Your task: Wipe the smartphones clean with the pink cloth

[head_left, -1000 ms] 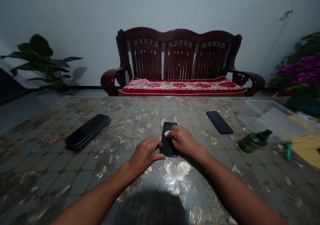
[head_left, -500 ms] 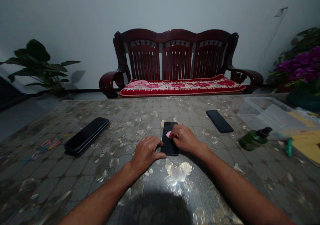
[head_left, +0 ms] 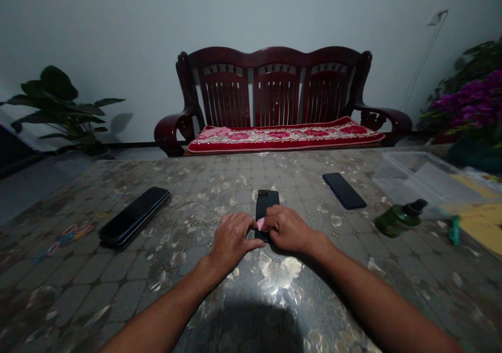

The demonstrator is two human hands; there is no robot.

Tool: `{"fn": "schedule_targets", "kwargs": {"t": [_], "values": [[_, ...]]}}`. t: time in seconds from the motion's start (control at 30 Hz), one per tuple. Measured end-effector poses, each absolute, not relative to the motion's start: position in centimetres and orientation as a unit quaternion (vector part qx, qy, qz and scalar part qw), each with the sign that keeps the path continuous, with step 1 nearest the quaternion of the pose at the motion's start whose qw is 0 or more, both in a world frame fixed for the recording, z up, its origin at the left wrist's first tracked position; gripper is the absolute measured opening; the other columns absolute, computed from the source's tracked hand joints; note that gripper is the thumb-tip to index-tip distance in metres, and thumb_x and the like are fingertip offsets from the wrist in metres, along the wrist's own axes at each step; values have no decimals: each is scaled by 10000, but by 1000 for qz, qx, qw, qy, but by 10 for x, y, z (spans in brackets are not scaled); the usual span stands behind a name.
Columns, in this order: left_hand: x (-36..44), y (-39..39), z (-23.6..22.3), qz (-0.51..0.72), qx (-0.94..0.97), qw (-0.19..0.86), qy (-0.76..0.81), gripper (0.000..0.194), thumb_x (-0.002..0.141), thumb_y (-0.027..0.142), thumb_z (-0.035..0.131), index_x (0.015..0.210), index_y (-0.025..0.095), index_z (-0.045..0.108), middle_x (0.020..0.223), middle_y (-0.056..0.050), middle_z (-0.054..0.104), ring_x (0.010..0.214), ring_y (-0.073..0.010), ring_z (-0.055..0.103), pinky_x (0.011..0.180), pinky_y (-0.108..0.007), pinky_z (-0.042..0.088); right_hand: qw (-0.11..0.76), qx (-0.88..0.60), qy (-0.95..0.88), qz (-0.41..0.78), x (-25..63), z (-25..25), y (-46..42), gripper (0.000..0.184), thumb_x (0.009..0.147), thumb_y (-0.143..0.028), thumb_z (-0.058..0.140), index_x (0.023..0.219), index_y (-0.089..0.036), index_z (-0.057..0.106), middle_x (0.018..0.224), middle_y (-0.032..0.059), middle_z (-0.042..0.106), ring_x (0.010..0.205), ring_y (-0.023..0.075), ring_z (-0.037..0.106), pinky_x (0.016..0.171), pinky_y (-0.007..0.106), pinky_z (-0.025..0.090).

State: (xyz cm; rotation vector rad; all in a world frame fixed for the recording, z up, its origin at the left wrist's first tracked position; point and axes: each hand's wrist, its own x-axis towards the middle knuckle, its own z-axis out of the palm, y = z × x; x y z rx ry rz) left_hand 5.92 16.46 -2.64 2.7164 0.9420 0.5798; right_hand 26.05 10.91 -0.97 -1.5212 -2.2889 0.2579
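A dark smartphone (head_left: 269, 198) lies flat on the table in front of me, its top end pointing away. My left hand (head_left: 235, 234) holds the phone at its left and lower edges, fingers on one side and thumb at the near corner. Pinched in the fingers of my right hand (head_left: 288, 228) is a small pink cloth (head_left: 260, 224), pressed on the lower part of the phone. The right hand covers much of the phone's right side.
At left are stacked phones (head_left: 135, 217) and colourful rubber bands (head_left: 70, 234). Another phone (head_left: 344, 191) lies at right, near a green bottle (head_left: 399, 218), a clear plastic box (head_left: 415, 178) and a green object (head_left: 454, 230). A wooden bench (head_left: 274, 60) stands beyond the table (head_left: 176, 300).
My right hand has slid the pink cloth down the phone, towards me and slightly left. The left hand stays at the phone's edge with little movement.
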Motion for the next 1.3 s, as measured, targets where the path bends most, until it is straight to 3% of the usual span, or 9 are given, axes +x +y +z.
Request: {"fn": "schedule_targets", "kwargs": {"t": [0.13,0.33,0.5,0.63,0.9,1.03,1.17,1.3], "values": [[61,164,-24,202,918,82,330,425,678,475,896,896,224,631,893,-2,703,917,-249,646,939,-426,407,212,-575,-785,94,270,-13,116,274,793,-27,571,852,-194,780,841,46,693,851,185,602,762,271,432],[64,165,-24,226,915,66,329,401,709,432,886,957,232,642,1025,-36,727,1029,-280,651,1120,-575,288,274,-577,-768,42,285,-26,131,404,837,15,527,1131,-169,734,1101,99,710,1008,214,584,927,340,443],[63,168,-26,241,914,59,320,399,698,415,894,991,238,689,1124,-71,733,1110,-324,651,1141,-650,249,240,-540,-803,74,281,-22,122,345,769,24,537,899,-185,779,883,57,709,867,196,589,814,302,445],[63,171,-30,242,914,63,318,402,724,424,875,1043,245,707,1192,-91,725,1154,-329,643,1154,-662,250,221,-525,-817,95,280,-19,117,266,733,-10,568,785,-181,765,796,43,689,806,191,590,739,284,435],[64,171,-30,229,931,63,279,364,733,325,881,1061,241,749,1193,-89,751,1201,-344,638,1159,-676,265,255,-574,-777,19,292,-24,130,346,795,-18,548,1044,-155,746,1059,100,698,979,218,570,926,342,430],[64,172,-31,221,934,64,275,386,743,323,875,1102,250,753,1178,-85,760,1200,-348,642,1156,-682,276,235,-546,-803,35,288,-19,119,233,879,-104,544,951,-159,758,933,85,689,897,206,577,877,324,438],[63,174,-31,210,937,65,271,448,731,341,883,1147,264,739,1199,-79,753,1210,-355,638,1160,-697,258,224,-503,-833,40,284,-19,107,213,868,-99,543,869,-168,744,825,63,648,813,197,563,789,305,437],[62,177,-32,203,947,53,245,408,741,331,875,1119,242,750,1195,-84,754,1224,-344,635,1168,-662,290,261,-510,-818,50,290,-24,112,256,850,-43,549,965,-179,733,892,64,660,884,195,569,822,297,440]]}}
